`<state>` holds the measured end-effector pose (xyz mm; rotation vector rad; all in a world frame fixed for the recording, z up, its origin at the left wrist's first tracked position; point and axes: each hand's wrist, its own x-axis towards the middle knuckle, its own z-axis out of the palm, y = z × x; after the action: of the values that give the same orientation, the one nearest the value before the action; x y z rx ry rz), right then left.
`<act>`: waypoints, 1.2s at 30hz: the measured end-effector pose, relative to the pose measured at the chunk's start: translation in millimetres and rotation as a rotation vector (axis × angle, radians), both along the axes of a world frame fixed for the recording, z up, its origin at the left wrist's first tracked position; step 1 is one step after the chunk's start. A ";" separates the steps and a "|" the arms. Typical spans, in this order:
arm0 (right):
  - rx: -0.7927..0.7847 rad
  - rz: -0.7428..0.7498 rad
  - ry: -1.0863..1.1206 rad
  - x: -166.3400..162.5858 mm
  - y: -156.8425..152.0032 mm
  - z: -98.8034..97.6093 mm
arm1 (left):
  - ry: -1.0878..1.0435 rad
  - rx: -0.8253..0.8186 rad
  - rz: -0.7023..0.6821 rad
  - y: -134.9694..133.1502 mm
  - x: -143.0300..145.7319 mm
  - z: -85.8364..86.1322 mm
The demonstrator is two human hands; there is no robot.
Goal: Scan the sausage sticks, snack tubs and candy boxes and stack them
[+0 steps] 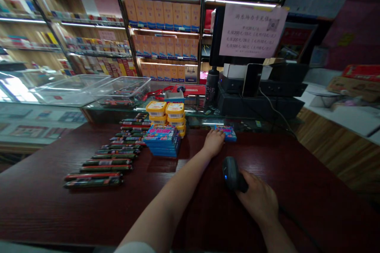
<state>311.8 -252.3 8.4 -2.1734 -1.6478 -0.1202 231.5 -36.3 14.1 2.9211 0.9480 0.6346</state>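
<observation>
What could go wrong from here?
1. The left hand covers part of the single blue box, so its fingers might block whatever the scanner in the right hand needs to read.
2. The blue box stack sits close to the stacked yellow tubs; a sideways sweep of the left arm could topple either.
3. The dark cord by the right wrist could snag.

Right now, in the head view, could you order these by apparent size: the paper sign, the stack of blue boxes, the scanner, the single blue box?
1. Paper sign
2. Stack of blue boxes
3. Scanner and single blue box, unranked: the scanner is nearer the camera; the left hand partly covers the box.
</observation>
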 end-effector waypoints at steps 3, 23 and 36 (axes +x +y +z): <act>-0.013 0.000 0.013 -0.7 -0.1 2.5 | 0.050 0.116 0.005 -2.9 -8.2 5.7; -0.063 -0.044 -0.049 -5.2 -6.0 2.9 | -0.989 -0.521 0.241 -89.8 -114.0 15.0; 0.037 0.111 0.390 -11.2 -8.8 27.3 | -1.886 -1.168 0.236 -104.0 -125.5 -7.4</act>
<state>300.7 -261.1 35.7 -1.9222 -1.5190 0.2849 106.0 -140.3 6.8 0.5139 0.7145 1.4865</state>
